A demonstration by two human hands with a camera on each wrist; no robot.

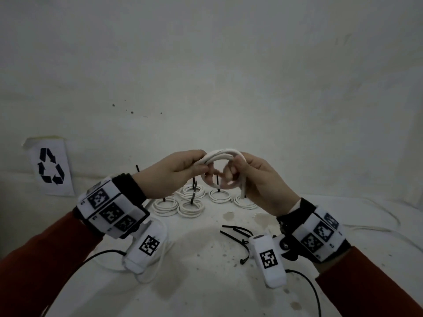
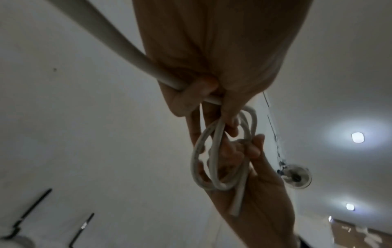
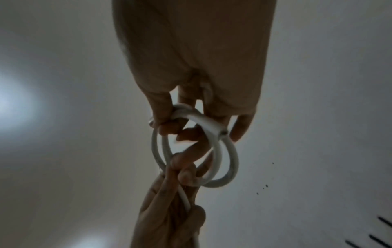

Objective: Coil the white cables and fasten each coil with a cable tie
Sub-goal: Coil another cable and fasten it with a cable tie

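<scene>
Head view shows the left hand [image 1: 176, 170] and right hand [image 1: 258, 177] both gripping the half-wound white cable [image 1: 225, 155], mid-coiling; next, I judge, a cable tie [image 1: 235, 234] from the table.

White cable [image 1: 223, 156] smooth, matt plastic sheath; black cable ties [image 1: 235, 231] plastic; table [image 1: 206, 282] matt, stained white.

Bare workroom: white wall [image 1: 229, 65], recycling sign [image 1: 50, 167].

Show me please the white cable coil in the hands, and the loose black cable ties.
white cable coil [image 1: 225, 153]: head view, top arc between both hands.
loose black cable ties [image 1: 235, 228]: head view, strap lying on the table.
</scene>
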